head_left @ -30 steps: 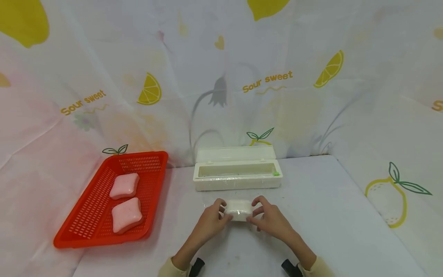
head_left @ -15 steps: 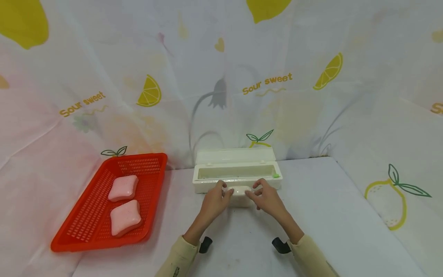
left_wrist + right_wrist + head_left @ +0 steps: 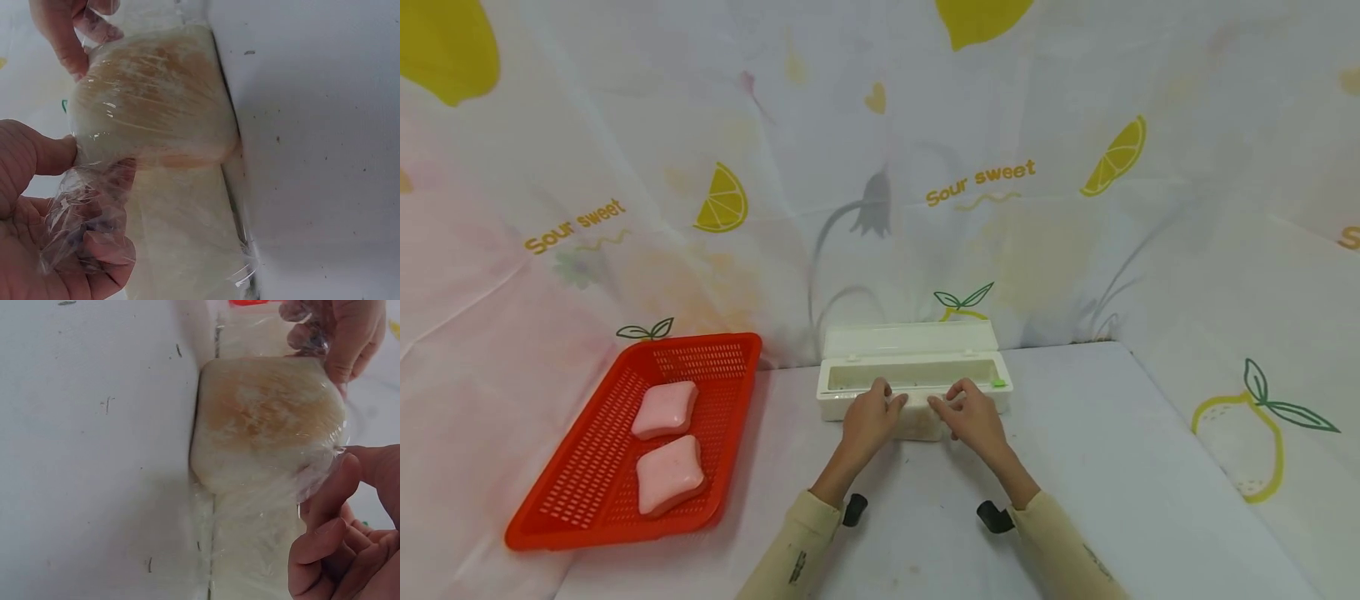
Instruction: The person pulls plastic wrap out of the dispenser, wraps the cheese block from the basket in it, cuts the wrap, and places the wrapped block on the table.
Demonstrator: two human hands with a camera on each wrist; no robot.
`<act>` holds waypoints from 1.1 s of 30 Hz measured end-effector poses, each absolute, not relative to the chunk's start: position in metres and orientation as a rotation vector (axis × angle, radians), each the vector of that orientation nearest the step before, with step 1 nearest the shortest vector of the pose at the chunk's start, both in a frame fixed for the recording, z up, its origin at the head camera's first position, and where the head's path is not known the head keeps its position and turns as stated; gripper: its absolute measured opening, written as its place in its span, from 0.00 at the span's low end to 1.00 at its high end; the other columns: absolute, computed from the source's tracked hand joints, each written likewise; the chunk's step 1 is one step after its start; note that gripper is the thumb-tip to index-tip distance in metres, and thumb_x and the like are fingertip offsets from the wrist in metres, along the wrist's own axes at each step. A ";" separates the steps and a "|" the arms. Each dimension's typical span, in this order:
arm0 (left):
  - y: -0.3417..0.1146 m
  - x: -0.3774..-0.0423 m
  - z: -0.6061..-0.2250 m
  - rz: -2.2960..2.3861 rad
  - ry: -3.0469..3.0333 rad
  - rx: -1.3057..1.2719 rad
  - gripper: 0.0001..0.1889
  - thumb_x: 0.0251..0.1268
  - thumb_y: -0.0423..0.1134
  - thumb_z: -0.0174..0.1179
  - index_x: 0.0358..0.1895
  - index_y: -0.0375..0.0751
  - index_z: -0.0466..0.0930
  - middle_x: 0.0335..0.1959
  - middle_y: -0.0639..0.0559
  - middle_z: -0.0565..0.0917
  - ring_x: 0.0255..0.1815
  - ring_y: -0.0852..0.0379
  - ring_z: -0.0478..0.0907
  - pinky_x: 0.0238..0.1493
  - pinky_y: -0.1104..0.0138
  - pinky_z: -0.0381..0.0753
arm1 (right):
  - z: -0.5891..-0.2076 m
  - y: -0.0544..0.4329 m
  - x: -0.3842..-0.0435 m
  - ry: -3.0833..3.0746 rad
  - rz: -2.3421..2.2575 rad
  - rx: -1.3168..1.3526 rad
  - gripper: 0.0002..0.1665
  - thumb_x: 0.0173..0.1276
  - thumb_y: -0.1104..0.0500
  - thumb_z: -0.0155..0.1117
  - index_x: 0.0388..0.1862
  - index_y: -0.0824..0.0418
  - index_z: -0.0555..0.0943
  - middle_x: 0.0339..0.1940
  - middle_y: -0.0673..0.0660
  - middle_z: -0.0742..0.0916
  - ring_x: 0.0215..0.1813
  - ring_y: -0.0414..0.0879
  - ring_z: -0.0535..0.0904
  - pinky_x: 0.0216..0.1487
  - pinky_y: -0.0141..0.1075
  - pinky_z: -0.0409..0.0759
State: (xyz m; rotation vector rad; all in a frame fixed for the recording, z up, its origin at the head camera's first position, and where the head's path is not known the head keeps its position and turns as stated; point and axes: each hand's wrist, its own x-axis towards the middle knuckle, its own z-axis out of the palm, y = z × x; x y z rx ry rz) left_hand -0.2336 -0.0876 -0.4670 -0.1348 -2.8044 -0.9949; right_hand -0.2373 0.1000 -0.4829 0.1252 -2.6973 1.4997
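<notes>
A cream bar of soap (image 3: 917,423), tan across its broad face and covered in clear plastic film, is tipped up close against the front of a white cling film box (image 3: 910,337). My left hand (image 3: 867,419) pinches its left end, with crumpled film (image 3: 87,219) bunched among the fingers. At the opposite end my right hand (image 3: 976,421) grips the soap, its thumb at the upper edge and its fingers curled in the film. Both wrist views show the soap's lower edge right at the table. The box's lid stands open, with a green slider (image 3: 998,383) at its right end.
A red plastic basket (image 3: 568,508) sits to the left, holding two pink bars of soap (image 3: 670,475). The white table (image 3: 1150,500) bears small dark specks. Behind it hangs a lemon-print cloth (image 3: 1060,250).
Both hands have moved forward with the wrapped soap, up to the box's front. The soap has tipped so its broad face turns toward me. The basket and box stay in place.
</notes>
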 end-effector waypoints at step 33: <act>-0.086 -0.219 -0.456 -0.612 -2.674 -0.293 0.19 0.65 0.47 0.66 0.49 0.35 0.80 0.42 0.41 0.82 0.42 0.43 0.78 0.39 0.53 0.76 | -0.491 0.167 -0.252 -2.635 1.183 0.077 0.44 0.60 0.48 0.75 0.68 0.68 0.68 0.68 0.68 0.74 0.68 0.63 0.67 0.65 0.56 0.65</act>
